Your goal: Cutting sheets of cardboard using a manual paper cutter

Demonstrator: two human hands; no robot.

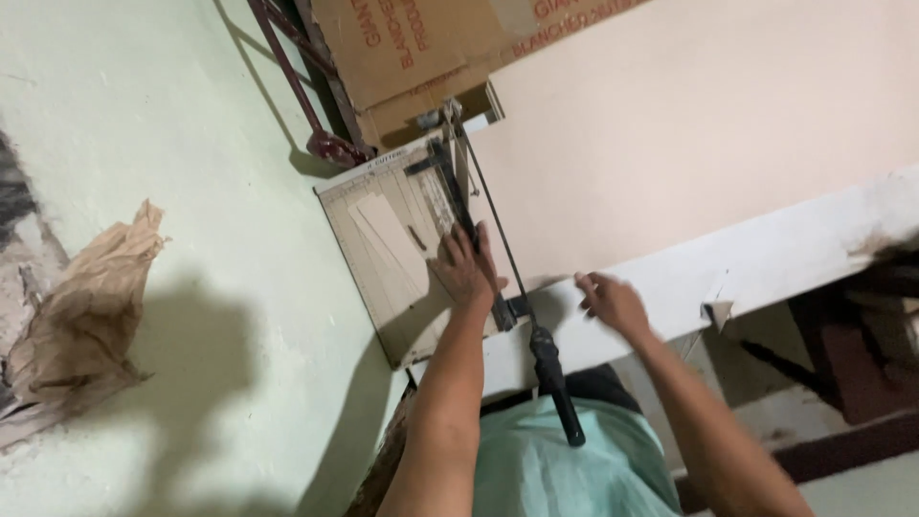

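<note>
A paper cutter with a gridded beige base lies on a white bench. Its long blade arm is raised a little, and its black handle points toward my body. My left hand presses flat on a tan card strip lying on the base beside the blade. A large pale pink sheet spreads to the right of the blade. My right hand rests on that sheet's near edge with its fingers spread.
The white bench edge runs to the right. A brown cardboard box stands behind the cutter, next to dark red metal legs. Crumpled brown paper lies on the pale green floor at the left.
</note>
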